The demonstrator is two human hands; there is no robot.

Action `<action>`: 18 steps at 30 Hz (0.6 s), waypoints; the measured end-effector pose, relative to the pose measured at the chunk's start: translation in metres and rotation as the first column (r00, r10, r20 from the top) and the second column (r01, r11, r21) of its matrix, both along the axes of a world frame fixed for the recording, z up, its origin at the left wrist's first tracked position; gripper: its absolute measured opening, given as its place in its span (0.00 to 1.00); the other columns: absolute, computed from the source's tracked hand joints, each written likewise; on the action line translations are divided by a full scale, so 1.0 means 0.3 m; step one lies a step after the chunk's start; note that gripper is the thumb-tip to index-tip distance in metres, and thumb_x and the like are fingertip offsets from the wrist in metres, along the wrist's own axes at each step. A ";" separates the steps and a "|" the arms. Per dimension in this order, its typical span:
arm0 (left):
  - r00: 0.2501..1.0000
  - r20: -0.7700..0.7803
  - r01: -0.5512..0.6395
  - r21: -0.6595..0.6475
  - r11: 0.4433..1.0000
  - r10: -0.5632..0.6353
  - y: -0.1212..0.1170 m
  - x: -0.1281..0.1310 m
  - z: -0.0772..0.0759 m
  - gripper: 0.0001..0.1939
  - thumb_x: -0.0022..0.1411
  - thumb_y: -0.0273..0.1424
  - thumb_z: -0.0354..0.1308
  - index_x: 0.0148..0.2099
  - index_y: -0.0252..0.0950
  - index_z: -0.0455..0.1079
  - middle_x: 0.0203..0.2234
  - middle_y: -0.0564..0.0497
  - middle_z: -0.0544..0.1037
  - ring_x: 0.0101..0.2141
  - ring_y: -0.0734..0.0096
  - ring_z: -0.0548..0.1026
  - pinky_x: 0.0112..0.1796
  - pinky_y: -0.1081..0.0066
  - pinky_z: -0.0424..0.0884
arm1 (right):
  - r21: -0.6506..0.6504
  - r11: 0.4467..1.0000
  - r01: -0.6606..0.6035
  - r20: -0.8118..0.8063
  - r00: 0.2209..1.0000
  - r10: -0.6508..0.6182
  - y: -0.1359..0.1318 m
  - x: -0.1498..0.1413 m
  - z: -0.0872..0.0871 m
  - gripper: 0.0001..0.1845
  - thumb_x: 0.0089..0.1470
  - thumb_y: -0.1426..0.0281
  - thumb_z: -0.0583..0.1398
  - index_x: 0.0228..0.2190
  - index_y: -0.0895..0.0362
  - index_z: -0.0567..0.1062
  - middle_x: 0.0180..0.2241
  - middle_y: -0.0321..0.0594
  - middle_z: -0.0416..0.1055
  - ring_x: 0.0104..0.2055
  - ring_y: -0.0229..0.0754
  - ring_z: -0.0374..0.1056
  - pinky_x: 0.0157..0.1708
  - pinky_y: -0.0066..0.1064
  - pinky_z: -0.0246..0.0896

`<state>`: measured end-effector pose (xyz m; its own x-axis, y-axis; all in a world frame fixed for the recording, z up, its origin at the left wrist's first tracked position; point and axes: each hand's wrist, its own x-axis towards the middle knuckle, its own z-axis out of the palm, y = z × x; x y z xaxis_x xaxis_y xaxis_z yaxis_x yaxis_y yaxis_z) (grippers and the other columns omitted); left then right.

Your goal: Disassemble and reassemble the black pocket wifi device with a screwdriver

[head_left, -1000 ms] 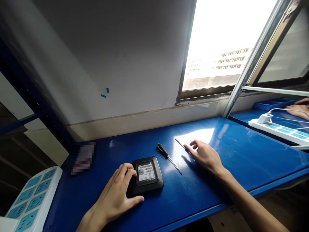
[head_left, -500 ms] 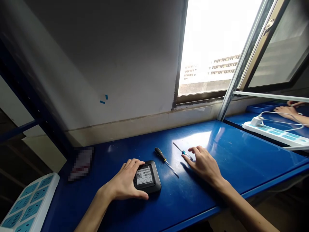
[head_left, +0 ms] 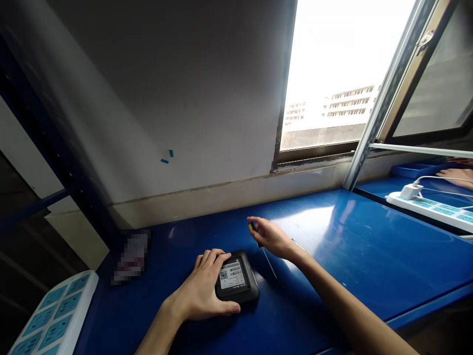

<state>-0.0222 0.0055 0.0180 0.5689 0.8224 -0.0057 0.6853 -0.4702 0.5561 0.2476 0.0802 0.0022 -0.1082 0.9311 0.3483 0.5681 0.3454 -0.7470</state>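
My left hand (head_left: 207,286) is wrapped around the left side of a black square device (head_left: 253,291), its thumb along the near edge and its fingers at the far edge. A white label with barcodes faces up on the device, which rests on the blue table (head_left: 362,276). To the right of it, my right hand (head_left: 271,237) is closed on the handle of a black-and-yellow screwdriver (head_left: 269,262); the thin metal shaft points down toward the table and me. Another screwdriver (head_left: 297,244) lies mostly hidden behind my right wrist.
A white power strip (head_left: 55,315) with blue sockets stands at the left front. Another power strip (head_left: 436,209), with a charger (head_left: 411,191) plugged in, lies at the right beyond a metal frame post (head_left: 373,123). Another person's hand (head_left: 456,175) shows near a blue tray (head_left: 416,168).
My right hand has moved left from beside the clear-handled screwdriver and taken hold of the black-and-yellow one. My left hand keeps its hold on the device. The view has shifted slightly.
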 end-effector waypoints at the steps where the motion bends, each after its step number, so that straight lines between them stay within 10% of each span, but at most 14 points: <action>1: 1.000 -0.006 -0.002 -0.008 1.000 0.002 -0.002 0.003 0.004 0.51 0.45 0.50 0.75 0.68 0.45 0.59 0.60 0.44 0.65 0.60 0.43 0.64 0.64 0.39 0.56 | 0.027 0.999 0.024 -0.084 0.996 -0.022 0.000 0.013 0.008 0.24 0.60 0.59 0.61 0.56 0.54 0.73 0.34 0.37 0.73 0.30 0.40 0.74 0.35 0.35 0.75; 8: 1.000 -0.002 0.005 -0.001 1.000 -0.005 -0.009 0.019 -0.003 0.52 0.45 0.49 0.75 0.69 0.48 0.59 0.62 0.44 0.64 0.61 0.41 0.62 0.63 0.38 0.59 | 0.135 0.976 0.169 -0.487 0.870 -0.083 -0.028 -0.009 0.025 0.34 0.61 0.47 0.59 0.60 0.53 0.65 0.38 0.36 0.66 0.33 0.41 0.75 0.35 0.39 0.78; 18: 1.000 0.012 0.001 0.026 1.000 -0.001 -0.010 0.009 -0.027 0.51 0.47 0.49 0.75 0.69 0.49 0.60 0.62 0.44 0.63 0.61 0.42 0.62 0.62 0.40 0.60 | 0.193 0.968 0.159 -0.504 0.862 -0.041 -0.062 -0.073 0.003 0.30 0.60 0.50 0.63 0.57 0.50 0.69 0.39 0.37 0.68 0.36 0.42 0.75 0.38 0.39 0.78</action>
